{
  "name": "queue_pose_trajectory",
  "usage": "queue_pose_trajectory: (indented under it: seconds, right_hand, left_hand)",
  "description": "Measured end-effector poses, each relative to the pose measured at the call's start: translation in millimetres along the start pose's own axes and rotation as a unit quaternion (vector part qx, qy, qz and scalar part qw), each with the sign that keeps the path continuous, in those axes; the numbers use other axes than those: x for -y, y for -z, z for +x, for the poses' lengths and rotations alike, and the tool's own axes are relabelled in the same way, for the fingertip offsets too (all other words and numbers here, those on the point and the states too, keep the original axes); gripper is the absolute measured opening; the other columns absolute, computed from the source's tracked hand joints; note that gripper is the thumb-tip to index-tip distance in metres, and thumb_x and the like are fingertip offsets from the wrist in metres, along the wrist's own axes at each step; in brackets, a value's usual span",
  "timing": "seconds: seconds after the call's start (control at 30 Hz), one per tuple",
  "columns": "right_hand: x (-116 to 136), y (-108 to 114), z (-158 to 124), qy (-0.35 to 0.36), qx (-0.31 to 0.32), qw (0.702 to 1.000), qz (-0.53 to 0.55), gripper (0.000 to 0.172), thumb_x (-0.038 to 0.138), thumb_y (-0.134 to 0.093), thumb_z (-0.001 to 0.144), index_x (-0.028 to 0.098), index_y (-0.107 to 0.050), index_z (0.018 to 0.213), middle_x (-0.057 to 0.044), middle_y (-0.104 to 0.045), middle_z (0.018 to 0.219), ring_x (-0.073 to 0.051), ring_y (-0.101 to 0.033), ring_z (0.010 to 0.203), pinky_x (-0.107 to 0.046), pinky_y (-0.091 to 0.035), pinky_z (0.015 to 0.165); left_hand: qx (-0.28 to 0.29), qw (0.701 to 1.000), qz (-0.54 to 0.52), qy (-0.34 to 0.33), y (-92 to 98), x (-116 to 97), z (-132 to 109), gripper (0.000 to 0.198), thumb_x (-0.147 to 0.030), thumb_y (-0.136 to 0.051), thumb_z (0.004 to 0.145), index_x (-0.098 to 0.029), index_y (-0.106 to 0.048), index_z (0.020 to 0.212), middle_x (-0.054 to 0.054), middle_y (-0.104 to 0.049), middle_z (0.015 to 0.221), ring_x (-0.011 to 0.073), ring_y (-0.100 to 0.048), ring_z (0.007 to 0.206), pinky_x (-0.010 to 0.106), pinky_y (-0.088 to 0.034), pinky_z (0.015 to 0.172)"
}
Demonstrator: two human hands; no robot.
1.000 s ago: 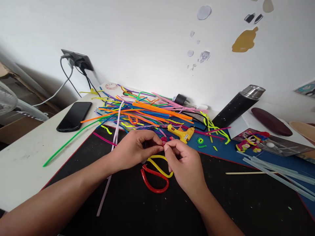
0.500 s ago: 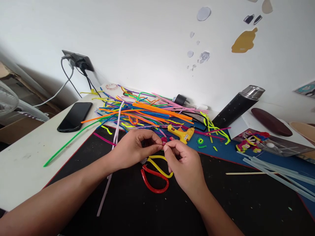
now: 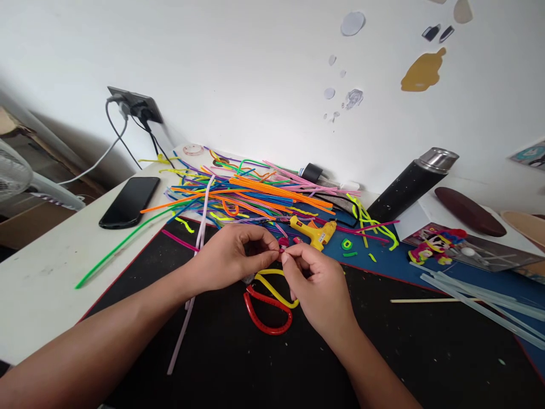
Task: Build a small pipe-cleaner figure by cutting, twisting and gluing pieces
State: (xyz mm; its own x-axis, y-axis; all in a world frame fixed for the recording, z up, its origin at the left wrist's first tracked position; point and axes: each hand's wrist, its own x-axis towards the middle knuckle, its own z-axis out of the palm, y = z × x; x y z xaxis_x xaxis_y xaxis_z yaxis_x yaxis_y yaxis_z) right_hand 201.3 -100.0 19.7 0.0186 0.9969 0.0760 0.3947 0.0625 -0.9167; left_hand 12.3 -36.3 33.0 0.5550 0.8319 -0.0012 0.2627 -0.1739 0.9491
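My left hand [image 3: 232, 257] and my right hand [image 3: 317, 287] meet fingertip to fingertip above a black mat [image 3: 238, 352]. Both pinch a small magenta pipe-cleaner piece [image 3: 283, 242] between thumb and fingers. Directly under the hands lie scissors with red and yellow handles [image 3: 268, 304]. A long pale pink pipe cleaner [image 3: 187, 307] runs under my left wrist. Just beyond the hands sits a yellow glue gun [image 3: 314, 230].
A heap of coloured pipe cleaners [image 3: 247, 193] covers the desk's back. A black phone [image 3: 130, 201] lies at left, a long green pipe cleaner [image 3: 114, 247] beside it. A black flask [image 3: 411, 182], clear glue sticks [image 3: 477, 304], a thin wooden stick [image 3: 426, 300] and a picture card [image 3: 464, 247] lie at right.
My hands stay almost in place; the fingertips shift very slightly left while working the small magenta piece.
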Motion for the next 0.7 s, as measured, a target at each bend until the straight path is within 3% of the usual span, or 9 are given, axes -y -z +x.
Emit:
queue_pose_trajectory:
  seconds: [0.53,0.7]
  right_hand:
    - [-1.2,-0.3,0.4,0.007,0.005,1.0,-0.006,0.02,0.032,-0.058,0.095,0.021,-0.068,0.081,0.006,-0.048,0.053,-0.012,-0.048,0.043,-0.024,-0.037,0.045]
    - [-2.4,-0.5,0.0,0.003,0.006,1.0,0.0,0.021,0.033,-0.058,0.095,0.021,-0.068,0.08,0.007,-0.047,0.053,-0.011,-0.047,0.043,-0.024,-0.037,0.044]
  left_hand:
    - [0.03,0.999,-0.01,0.015,2.9,-1.8,0.5,0.026,-0.039,-0.071,0.092,-0.014,-0.073,0.089,0.002,-0.068,0.077,0.0124,-0.056,0.067,0.022,-0.044,0.059]
    - [0.033,0.998,-0.05,0.025,2.1,1.8,1.9,0.028,-0.042,-0.073,0.092,-0.014,-0.073,0.089,0.003,-0.071,0.081,0.0135,-0.06,0.072,0.023,-0.048,0.064]
